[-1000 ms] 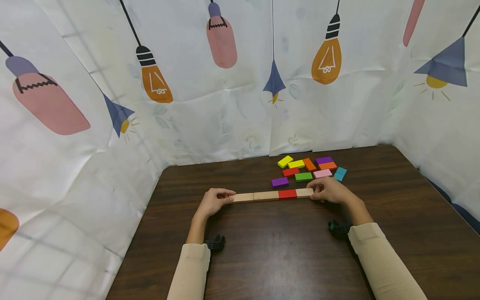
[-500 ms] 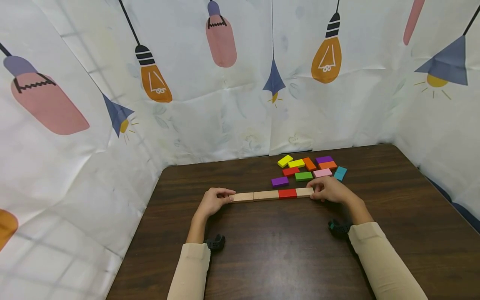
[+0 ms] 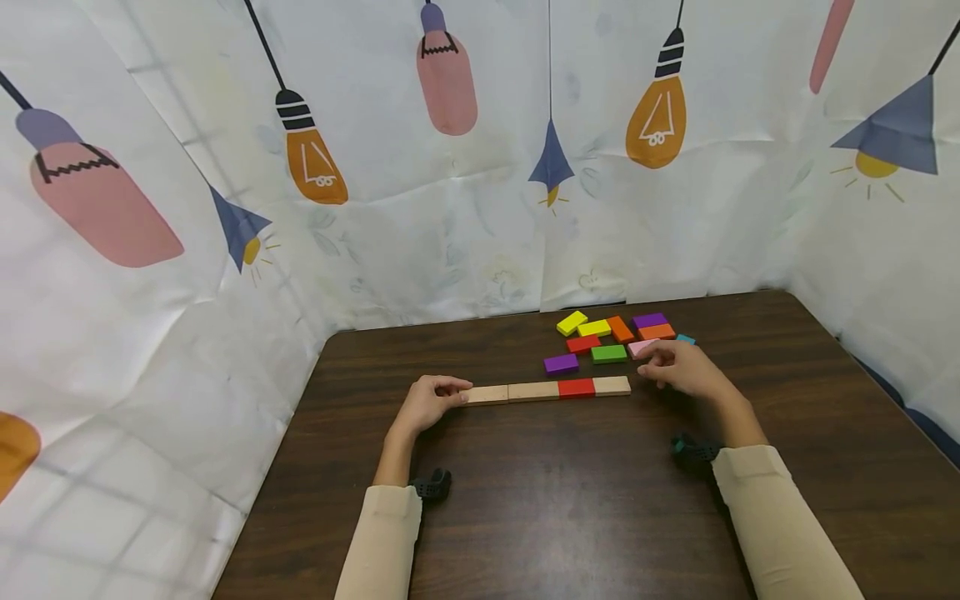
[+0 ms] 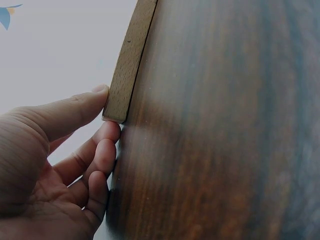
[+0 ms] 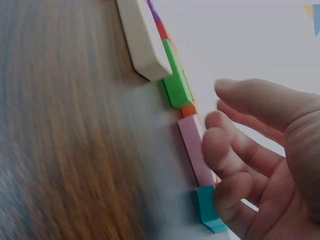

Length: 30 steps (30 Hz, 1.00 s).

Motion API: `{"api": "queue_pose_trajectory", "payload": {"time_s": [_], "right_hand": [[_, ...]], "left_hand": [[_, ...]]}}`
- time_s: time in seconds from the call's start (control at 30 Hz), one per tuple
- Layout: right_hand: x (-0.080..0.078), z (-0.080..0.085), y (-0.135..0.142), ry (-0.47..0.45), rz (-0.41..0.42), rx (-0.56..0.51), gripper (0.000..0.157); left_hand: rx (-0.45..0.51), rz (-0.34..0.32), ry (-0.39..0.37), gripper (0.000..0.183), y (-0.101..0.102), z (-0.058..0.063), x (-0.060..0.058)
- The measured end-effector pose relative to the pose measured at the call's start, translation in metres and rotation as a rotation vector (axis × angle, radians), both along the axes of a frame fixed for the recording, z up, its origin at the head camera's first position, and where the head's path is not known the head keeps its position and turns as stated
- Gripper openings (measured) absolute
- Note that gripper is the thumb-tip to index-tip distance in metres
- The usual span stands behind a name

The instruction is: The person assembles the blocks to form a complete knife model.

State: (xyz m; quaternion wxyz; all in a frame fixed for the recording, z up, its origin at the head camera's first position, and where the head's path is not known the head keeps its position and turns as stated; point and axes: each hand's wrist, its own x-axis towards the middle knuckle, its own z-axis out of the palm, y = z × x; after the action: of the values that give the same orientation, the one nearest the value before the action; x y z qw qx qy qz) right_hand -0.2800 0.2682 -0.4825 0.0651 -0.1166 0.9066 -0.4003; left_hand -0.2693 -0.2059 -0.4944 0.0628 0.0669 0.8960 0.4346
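A straight row of blocks lies on the dark wood table (image 3: 540, 483): two long plain blocks, a red block (image 3: 577, 388) and a shorter plain block (image 3: 612, 386). My left hand (image 3: 429, 404) holds the left end of the leftmost plain wooden block (image 4: 131, 60), thumb and index fingertip at its end. Off the row's right end, my right hand (image 3: 686, 371) hovers with fingers loosely bent and nothing between them. It partly covers a pink block (image 5: 195, 150) and a teal block (image 5: 207, 210).
Behind the row lie loose coloured blocks: a green block (image 3: 608, 354), a purple block (image 3: 561, 364), a red block (image 3: 583, 344), and several yellow, orange and purple ones. A printed white curtain (image 3: 450, 250) hangs along the table's back edge.
My right hand has let go of the row's right end and moved slightly right and back, over the pink and teal blocks. My left hand and the row stay put.
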Motion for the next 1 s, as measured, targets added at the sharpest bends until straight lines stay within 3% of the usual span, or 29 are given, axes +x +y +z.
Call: {"api": "queue_pose_trajectory", "payload": {"time_s": [0.23,0.47,1.0], "right_hand": [[0.002,0.004,0.014,0.091,-0.134,0.031,0.036],[0.0,0.007,0.024,0.103,-0.177,0.051,0.038],[-0.037,-0.001,0.038,0.131,-0.03,0.16,0.037]], "left_hand": [[0.005,-0.009,0.006,0.017,0.001,0.0,0.0],[0.004,-0.025,0.008,0.017,0.001,-0.001,-0.001],[0.01,-0.009,0.005,0.017,0.0,0.0,0.0]]}}
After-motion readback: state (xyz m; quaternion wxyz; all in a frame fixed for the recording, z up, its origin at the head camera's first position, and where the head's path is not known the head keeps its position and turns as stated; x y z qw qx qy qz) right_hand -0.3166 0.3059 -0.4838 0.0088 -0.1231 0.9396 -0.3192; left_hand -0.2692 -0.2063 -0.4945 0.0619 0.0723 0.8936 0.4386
